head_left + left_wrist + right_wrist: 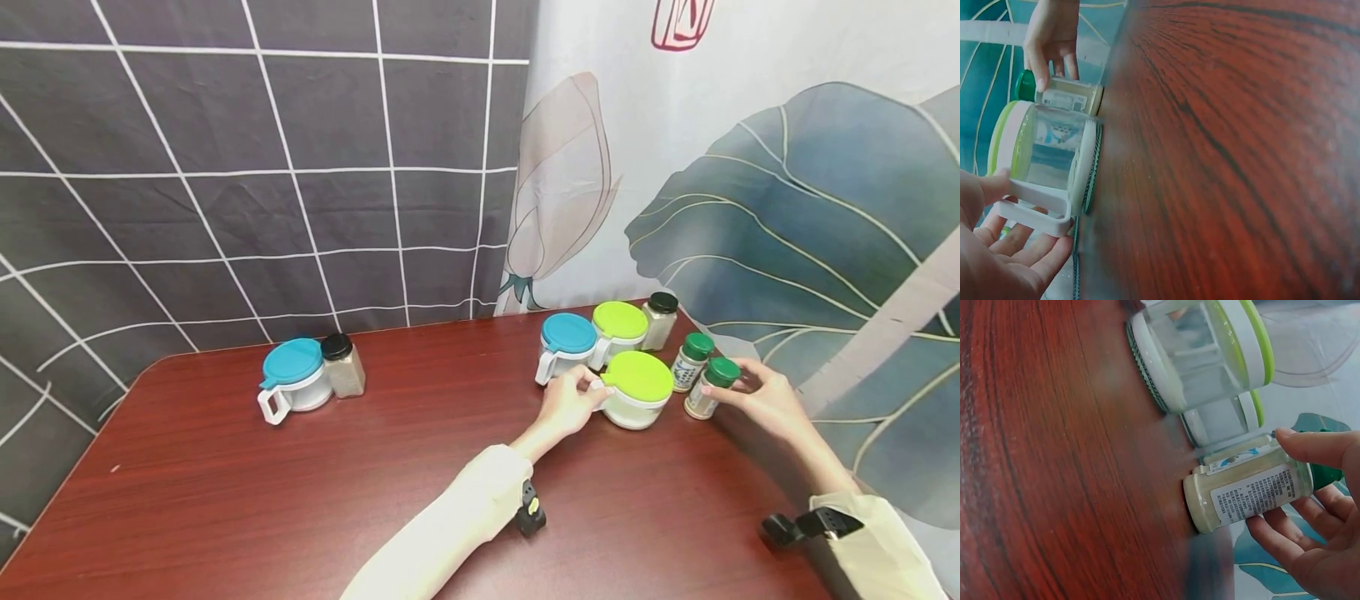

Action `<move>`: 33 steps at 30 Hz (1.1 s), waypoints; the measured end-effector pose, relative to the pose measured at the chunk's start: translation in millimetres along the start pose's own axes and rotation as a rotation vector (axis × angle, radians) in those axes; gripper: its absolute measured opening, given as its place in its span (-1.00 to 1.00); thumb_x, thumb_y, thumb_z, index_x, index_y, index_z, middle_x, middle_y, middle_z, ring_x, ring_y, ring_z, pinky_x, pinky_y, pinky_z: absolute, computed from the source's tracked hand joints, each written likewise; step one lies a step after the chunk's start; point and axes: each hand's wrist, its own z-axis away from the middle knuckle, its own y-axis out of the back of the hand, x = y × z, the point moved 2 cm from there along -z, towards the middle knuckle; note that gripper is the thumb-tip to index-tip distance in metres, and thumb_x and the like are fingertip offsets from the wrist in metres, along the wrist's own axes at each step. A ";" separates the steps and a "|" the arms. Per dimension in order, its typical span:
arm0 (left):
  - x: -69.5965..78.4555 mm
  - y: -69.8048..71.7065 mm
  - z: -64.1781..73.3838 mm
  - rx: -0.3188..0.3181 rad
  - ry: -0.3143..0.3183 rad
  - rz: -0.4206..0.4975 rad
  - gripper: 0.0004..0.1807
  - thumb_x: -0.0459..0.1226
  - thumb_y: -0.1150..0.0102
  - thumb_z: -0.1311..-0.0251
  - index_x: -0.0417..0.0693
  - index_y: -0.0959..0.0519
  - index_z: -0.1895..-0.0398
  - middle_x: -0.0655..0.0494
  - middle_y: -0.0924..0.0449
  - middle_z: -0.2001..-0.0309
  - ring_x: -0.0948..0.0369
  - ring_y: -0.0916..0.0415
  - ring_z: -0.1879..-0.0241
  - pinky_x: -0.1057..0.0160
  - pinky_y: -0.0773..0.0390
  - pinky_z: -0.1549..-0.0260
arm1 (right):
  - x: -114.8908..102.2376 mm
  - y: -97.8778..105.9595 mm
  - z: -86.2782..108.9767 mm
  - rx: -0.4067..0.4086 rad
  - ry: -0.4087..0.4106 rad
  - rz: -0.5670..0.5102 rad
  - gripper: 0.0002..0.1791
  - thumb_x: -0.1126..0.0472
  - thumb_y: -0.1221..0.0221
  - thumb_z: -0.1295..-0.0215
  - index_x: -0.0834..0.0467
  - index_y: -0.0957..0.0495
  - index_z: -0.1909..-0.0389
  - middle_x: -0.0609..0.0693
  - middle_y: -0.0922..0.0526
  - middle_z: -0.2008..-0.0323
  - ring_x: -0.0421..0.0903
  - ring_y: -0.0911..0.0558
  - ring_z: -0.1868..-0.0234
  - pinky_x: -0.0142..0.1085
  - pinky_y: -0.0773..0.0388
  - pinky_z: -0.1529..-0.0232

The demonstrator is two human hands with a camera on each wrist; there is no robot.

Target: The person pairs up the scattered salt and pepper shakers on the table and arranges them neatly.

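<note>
My left hand [567, 404] pinches the white handle [1035, 209] of a clear seasoning jar with a lime-green lid [639, 377]. In the left wrist view, the thumb lies on one side of the handle and the fingers on the other. At the table's right side, my right hand [767, 398] holds a green-capped spice bottle [1250, 497] between thumb and fingers. Its printed label faces the right wrist camera, and the bottle stands upright on the table. A second green-capped spice bottle [692, 363] is just behind it, beside the lime-lidded jar.
Behind the hands stand a blue-lidded jar [567, 342], another lime-lidded jar [619, 325] and a black-capped bottle [659, 320]. Far left, another blue-lidded jar [295, 375] touches a black-capped bottle [343, 367]. Fabric [577, 167] hangs along the back edge of the reddish wooden table [300, 500].
</note>
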 end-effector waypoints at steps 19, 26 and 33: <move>-0.2 4.2 9.4 0.071 0.024 -0.028 -0.82 -0.09 -0.31 -0.10 0.04 -0.57 0.43 0.17 -0.71 0.38 0.28 -0.61 0.32 0.40 -0.41 0.38 | -4.2 -3.9 6.4 0.003 -0.045 -0.063 -0.42 0.03 -0.34 -0.14 0.30 -0.39 -0.04 -0.59 -0.44 0.45 -0.66 -0.46 0.38 -0.60 -0.41 0.38; -0.6 2.5 10.8 0.077 0.049 -0.051 -0.83 -0.06 -0.30 -0.11 0.10 -0.57 0.43 0.23 -0.71 0.37 0.27 -0.62 0.29 0.38 -0.39 0.40 | -4.5 -7.2 9.3 0.000 -0.027 -0.081 -0.54 0.05 -0.34 -0.14 0.20 -0.42 0.06 -0.58 -0.46 0.44 -0.63 -0.48 0.37 -0.58 -0.42 0.38; 0.6 3.9 11.3 0.096 0.036 -0.038 -0.84 -0.06 -0.30 -0.09 0.11 -0.58 0.44 0.24 -0.72 0.39 0.31 -0.62 0.32 0.39 -0.41 0.40 | -7.2 -9.0 10.8 0.005 -0.007 -0.083 -0.62 0.05 -0.35 -0.12 0.06 -0.46 0.11 -0.59 -0.45 0.42 -0.64 -0.46 0.35 -0.60 -0.40 0.37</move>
